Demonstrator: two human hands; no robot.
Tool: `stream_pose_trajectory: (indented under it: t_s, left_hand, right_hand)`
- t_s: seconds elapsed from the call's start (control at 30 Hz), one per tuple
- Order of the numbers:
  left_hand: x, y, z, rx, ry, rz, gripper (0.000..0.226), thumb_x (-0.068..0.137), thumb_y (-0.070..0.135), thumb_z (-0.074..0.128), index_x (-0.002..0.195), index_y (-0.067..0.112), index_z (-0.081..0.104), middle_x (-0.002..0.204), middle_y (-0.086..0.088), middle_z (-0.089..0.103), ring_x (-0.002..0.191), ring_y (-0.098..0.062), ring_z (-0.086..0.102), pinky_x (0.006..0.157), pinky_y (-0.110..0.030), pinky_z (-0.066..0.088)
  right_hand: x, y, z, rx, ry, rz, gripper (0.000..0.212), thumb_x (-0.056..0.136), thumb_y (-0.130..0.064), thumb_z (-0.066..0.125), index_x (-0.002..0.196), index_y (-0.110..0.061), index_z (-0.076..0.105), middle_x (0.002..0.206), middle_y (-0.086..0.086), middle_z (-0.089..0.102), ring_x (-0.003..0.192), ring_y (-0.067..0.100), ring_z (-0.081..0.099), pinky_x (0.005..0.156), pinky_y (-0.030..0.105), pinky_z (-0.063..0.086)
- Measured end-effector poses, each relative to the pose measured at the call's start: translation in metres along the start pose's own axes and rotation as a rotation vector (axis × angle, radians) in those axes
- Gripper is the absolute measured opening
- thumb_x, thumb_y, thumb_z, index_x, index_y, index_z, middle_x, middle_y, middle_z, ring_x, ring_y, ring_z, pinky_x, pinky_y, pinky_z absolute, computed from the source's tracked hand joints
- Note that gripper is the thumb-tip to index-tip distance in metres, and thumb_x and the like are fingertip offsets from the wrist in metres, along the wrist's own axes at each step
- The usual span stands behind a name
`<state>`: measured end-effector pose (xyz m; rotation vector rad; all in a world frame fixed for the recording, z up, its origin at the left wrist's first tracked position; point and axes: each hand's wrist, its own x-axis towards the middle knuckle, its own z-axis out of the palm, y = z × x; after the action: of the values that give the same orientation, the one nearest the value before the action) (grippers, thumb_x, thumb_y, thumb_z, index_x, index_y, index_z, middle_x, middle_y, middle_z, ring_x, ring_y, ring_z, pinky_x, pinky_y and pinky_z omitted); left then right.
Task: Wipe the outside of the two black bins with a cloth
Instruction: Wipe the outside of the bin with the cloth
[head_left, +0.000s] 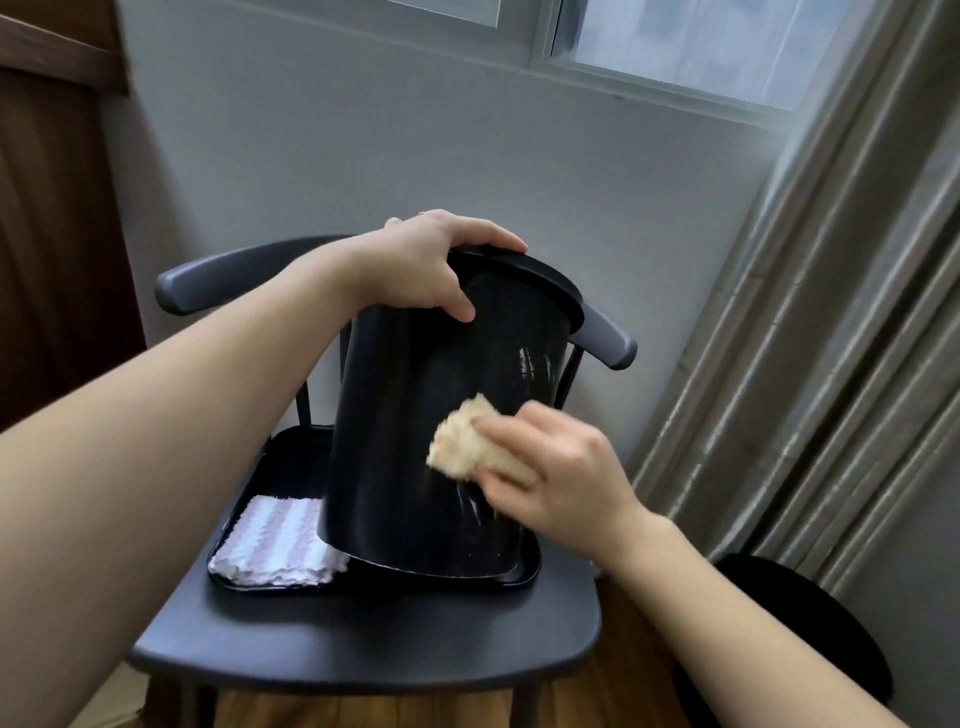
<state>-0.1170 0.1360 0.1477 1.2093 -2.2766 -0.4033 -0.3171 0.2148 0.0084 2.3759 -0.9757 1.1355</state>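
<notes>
A black bin (415, 426) stands tilted on a black tray (291, 467), its top leaning away to the right. My left hand (431, 265) grips the bin's upper rim, thumb down on the side wall. My right hand (561, 473) holds a beige cloth (462, 447) pressed against the bin's lower right side, where wet streaks show. A second black bin (810, 623) sits on the floor at the lower right, partly hidden behind my right forearm.
The tray rests on a dark chair (363, 649) with a curved backrest. A folded white and pink striped cloth (275, 540) lies in the tray's left part. Grey curtains (831, 338) hang at the right, a wall and window behind, wooden floor below.
</notes>
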Motion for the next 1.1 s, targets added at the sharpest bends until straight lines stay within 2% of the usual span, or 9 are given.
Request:
stream_pose_trajectory:
  t_s: [0.07,0.13,0.27,0.33,0.6,0.7,0.8,0.97,1.1]
  left_hand:
    - [0.0,0.001,0.0,-0.004,-0.004,0.0,0.079,0.078,0.007,0.078,0.127,0.064,0.054,0.135,0.022,0.058,0.132,-0.023,0.047,0.118,-0.044,0.034]
    - [0.0,0.002,0.001,-0.01,-0.007,-0.011,0.079,0.078,0.008,0.078,0.127,0.065,0.054,0.137,0.021,0.057,0.133,-0.028,0.046,0.116,-0.044,0.037]
    - [0.0,0.002,0.001,-0.013,-0.004,0.002,0.079,0.076,0.007,0.081,0.131,0.058,0.056,0.133,0.02,0.06,0.132,-0.023,0.049,0.117,-0.044,0.036]
    - [-0.001,0.002,0.001,-0.013,-0.004,0.008,0.079,0.075,0.007,0.082,0.132,0.056,0.057,0.13,0.02,0.061,0.13,-0.021,0.051,0.117,-0.045,0.035]
    - [0.002,-0.002,0.002,-0.036,0.005,-0.001,0.078,0.074,0.011,0.083,0.124,0.065,0.056,0.13,0.023,0.061,0.131,-0.029,0.047,0.114,-0.044,0.04]
    - [0.002,-0.003,0.002,-0.025,0.013,0.003,0.077,0.073,0.013,0.084,0.124,0.064,0.056,0.128,0.023,0.061,0.13,-0.027,0.049,0.115,-0.044,0.038]
    - [0.003,-0.005,0.002,-0.024,0.011,0.001,0.077,0.074,0.014,0.085,0.125,0.064,0.057,0.13,0.021,0.062,0.131,-0.028,0.049,0.115,-0.044,0.039]
    - [0.004,-0.007,0.001,-0.032,0.001,0.007,0.078,0.071,0.017,0.084,0.126,0.064,0.056,0.132,0.019,0.06,0.132,-0.028,0.047,0.116,-0.044,0.038]
    - [0.003,-0.009,0.001,-0.056,-0.014,0.014,0.079,0.06,0.029,0.079,0.125,0.067,0.056,0.13,0.021,0.061,0.131,-0.03,0.047,0.115,-0.045,0.039]
  right_hand:
    - [-0.012,-0.004,0.002,-0.018,-0.054,-0.069,0.024,0.076,-0.023,0.074,0.098,-0.013,0.076,0.074,0.002,0.059,0.062,0.021,0.056,0.051,0.035,0.052]
    - [-0.009,-0.002,0.001,-0.032,-0.031,-0.084,0.023,0.076,-0.022,0.073,0.097,-0.013,0.076,0.072,0.002,0.059,0.061,0.021,0.057,0.05,0.034,0.052]
    - [0.018,0.003,-0.002,-0.051,0.125,0.081,0.028,0.079,-0.022,0.077,0.104,-0.009,0.075,0.077,0.005,0.063,0.066,0.024,0.062,0.057,0.038,0.055]
    - [0.021,0.002,-0.001,-0.048,0.137,0.117,0.031,0.079,-0.022,0.077,0.106,-0.009,0.075,0.079,0.005,0.064,0.068,0.023,0.063,0.059,0.038,0.055]
    - [-0.019,-0.008,0.008,-0.027,-0.042,-0.089,0.024,0.079,-0.026,0.072,0.099,-0.014,0.076,0.075,0.002,0.061,0.064,0.021,0.059,0.05,0.033,0.052]
    - [0.003,-0.002,0.002,-0.048,0.051,0.027,0.028,0.083,-0.029,0.07,0.104,-0.012,0.075,0.08,0.004,0.064,0.069,0.024,0.063,0.056,0.037,0.055]
    - [0.02,0.001,-0.003,-0.036,0.103,0.171,0.033,0.083,-0.029,0.076,0.111,-0.012,0.073,0.087,0.003,0.067,0.077,0.023,0.066,0.064,0.04,0.056]
    - [-0.016,-0.008,0.003,-0.024,-0.029,-0.007,0.027,0.079,-0.025,0.076,0.103,-0.013,0.075,0.079,0.003,0.061,0.067,0.023,0.06,0.055,0.036,0.053]
    - [-0.037,-0.012,0.007,-0.023,-0.115,-0.114,0.025,0.078,-0.026,0.074,0.101,-0.014,0.076,0.078,0.0,0.062,0.065,0.019,0.058,0.051,0.032,0.051]
